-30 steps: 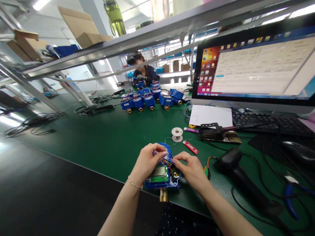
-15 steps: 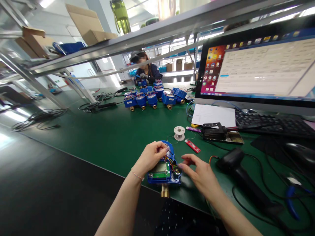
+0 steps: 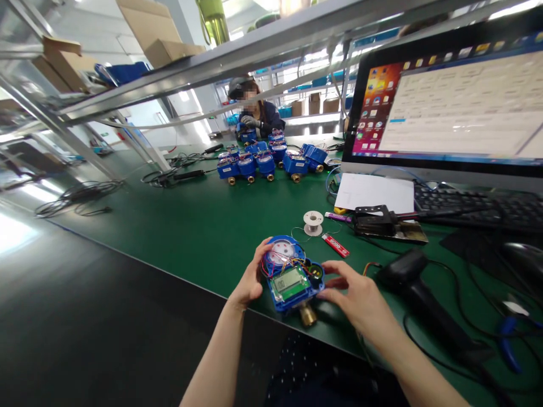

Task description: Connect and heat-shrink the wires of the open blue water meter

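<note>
A blue water meter (image 3: 292, 299) lies at the table's near edge, tilted to the right. Its dial (image 3: 281, 251), loose coloured wires and a green circuit board with a small display (image 3: 289, 282) are exposed; the display shows digits. A brass pipe end (image 3: 307, 314) points toward me. My left hand (image 3: 251, 280) curves round the meter's left side, fingers at the dial rim and thumb low. With thumb and fingers bent, my right hand (image 3: 350, 291) grips the right corner, beside a round black part (image 3: 315, 273) on the meter.
Beyond the meter are a solder spool (image 3: 313, 224) and a red-labelled stick (image 3: 336, 246). At right lie a black barcode scanner (image 3: 424, 299), pliers (image 3: 509, 345), a keyboard (image 3: 462, 204) and a monitor (image 3: 449, 113). Several blue meters (image 3: 266, 165) stand farther back, near a gloved person (image 3: 265, 113).
My left hand has moved from over the dial to the meter's left side, uncovering the dial. The meter has turned and shifted right; my right hand has closed on its corner. Digits now show.
</note>
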{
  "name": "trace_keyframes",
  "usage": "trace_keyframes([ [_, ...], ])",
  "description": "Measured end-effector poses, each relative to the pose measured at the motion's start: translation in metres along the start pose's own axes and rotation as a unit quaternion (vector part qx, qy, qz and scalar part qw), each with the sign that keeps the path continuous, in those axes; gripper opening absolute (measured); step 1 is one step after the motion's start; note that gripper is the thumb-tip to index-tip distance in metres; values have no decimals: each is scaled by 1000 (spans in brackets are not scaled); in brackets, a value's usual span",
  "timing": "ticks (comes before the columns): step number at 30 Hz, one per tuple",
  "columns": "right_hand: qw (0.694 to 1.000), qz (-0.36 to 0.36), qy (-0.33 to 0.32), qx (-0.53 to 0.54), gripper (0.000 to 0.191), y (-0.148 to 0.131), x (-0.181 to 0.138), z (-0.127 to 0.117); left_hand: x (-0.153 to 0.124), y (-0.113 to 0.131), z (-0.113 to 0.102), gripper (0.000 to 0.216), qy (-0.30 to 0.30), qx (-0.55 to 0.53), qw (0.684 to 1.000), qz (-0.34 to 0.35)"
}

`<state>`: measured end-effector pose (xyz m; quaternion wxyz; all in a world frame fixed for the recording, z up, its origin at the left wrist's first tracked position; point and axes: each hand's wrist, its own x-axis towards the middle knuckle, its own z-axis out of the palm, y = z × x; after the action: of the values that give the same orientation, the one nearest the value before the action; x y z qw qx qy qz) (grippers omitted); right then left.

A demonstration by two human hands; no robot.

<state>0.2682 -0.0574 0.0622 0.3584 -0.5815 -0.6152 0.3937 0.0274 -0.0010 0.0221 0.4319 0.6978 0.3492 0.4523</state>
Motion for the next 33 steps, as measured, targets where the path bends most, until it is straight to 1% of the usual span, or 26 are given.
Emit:
trace_keyframes([
  [1, 1000, -11, 11, 2, 27, 3, 6, -6, -7, 1, 5, 112, 5, 25, 1000, -2],
  [2, 999, -23, 26, -5, 23, 7, 12, -11, -13, 3, 11, 112, 19, 66, 998, -9],
  [3, 998, -36, 35, -26, 21, 10, 18, -16, -19, 6, 18, 107, 45, 121, 991, -20],
  [5, 994, -53, 30, -92, 21, 14, 30, -24, -25, 11, 35, 86, 131, 224, 965, -31],
  [6, 990, -57, 22, -127, 23, 15, 35, -28, -26, 13, 44, 78, 175, 254, 951, -28],
  [7, 985, -56, 17, -159, 24, 15, 38, -33, -27, 14, 52, 73, 212, 268, 940, -23],
  [8, 980, -50, 17, -192, 25, 15, 40, -39, -26, 14, 59, 71, 233, 268, 934, -23],
  [9, 973, -37, 25, -226, 26, 15, 40, -44, -25, 14, 64, 71, 241, 259, 935, -26],
  [11, 953, -1, 39, -300, 30, 17, 36, -51, -22, 13, 70, 72, 233, 235, 943, -43],
  [12, 940, 15, 34, -339, 32, 19, 32, -52, -20, 12, 71, 72, 226, 226, 946, -51],
  [14, 914, 34, -2, -405, 36, 24, 23, -49, -16, 12, 69, 74, 217, 227, 948, -58],
  [17, 882, 27, -54, -467, 34, 35, 11, -35, -13, 14, 65, 71, 213, 233, 947, -64],
  [19, 868, 11, -65, -491, 31, 41, 5, -29, -13, 15, 61, 68, 207, 225, 949, -72],
  [21, 862, -6, -71, -502, 27, 47, 0, -28, -14, 15, 57, 69, 198, 211, 954, -76],
  [23, 862, -56, -50, -501, 23, 51, -7, -33, -16, 16, 54, 78, 192, 197, 959, -74],
  [24, 866, -103, -23, -489, 22, 51, -12, -36, -18, 16, 52, 86, 190, 194, 960, -69],
  [26, 873, -231, 54, -427, 20, 47, -25, -42, -21, 20, 51, 97, 190, 208, 958, -57],
  [28, 871, -339, 125, -333, 19, 36, -41, -44, -23, 27, 53, 98, 207, 244, 947, -22],
  [29, 867, -378, 148, -290, 18, 29, -48, -42, -25, 32, 56, 94, 219, 269, 938, 8],
  [31, 856, -436, 166, -223, 18, 14, -60, -36, -27, 43, 63, 86, 240, 325, 910, 97],
  [32, 856, -454, 164, -187, 21, 8, -64, -31, -28, 48, 68, 81, 239, 350, 893, 148],
  [33, 861, -464, 147, -151, 27, 3, -67, -25, -30, 54, 72, 76, 229, 369, 879, 196],
])
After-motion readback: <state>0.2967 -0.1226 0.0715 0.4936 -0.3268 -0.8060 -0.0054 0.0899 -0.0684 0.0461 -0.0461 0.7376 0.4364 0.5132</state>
